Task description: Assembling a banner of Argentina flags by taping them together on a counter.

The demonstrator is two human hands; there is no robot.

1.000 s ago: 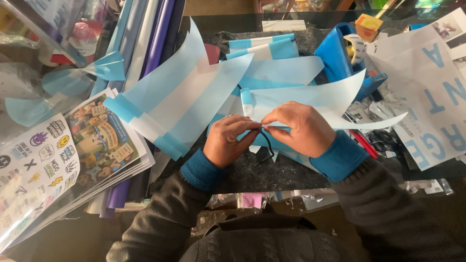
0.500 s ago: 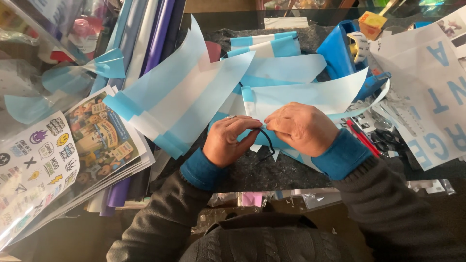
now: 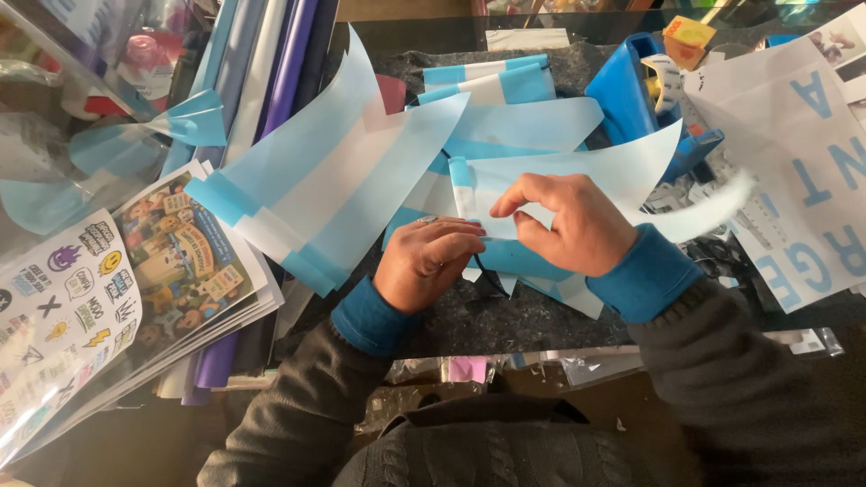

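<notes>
1. Along the bottom of the frame, two dark grey sleeves with blue cuffs rise from a dark knitted top toward the centre.
2. Just above them, at centre, the left hand (image 3: 428, 261) is curled closed, its fingertips pinching the lower left edge of a light blue and white paper flag (image 3: 577, 176); a ring shows on one finger.
3. Right beside it, the right hand (image 3: 573, 225) is bent over the same flag, thumb and fingers closed on the paper near its white middle band; the two hands almost touch.
4. This flag lies at centre, spreading to the right from the hands; its far right tip is blurred.
5. Under the hands, a dark speckled counter (image 3: 505, 316) shows, with a thin dark cord or tool partly hidden between the hands; what it is cannot be told.
6. At lower left, glossy sticker sheets (image 3: 81, 307) in clear sleeves overlap, printed with small cartoon figures and symbols.
7. Left of centre, a longer blue and white flag (image 3: 334, 180) runs slantwise toward the upper middle, its near end folded.
8. More flags of the same colours (image 3: 492, 86) are stacked behind the hands at upper centre.
9. At upper right, a blue plastic holder (image 3: 627, 90) stands beside white sheets with large light blue letters (image 3: 803, 162).
10. At upper left, rolls of blue, white and purple sheet material (image 3: 271, 63) lean toward the far edge.
</notes>
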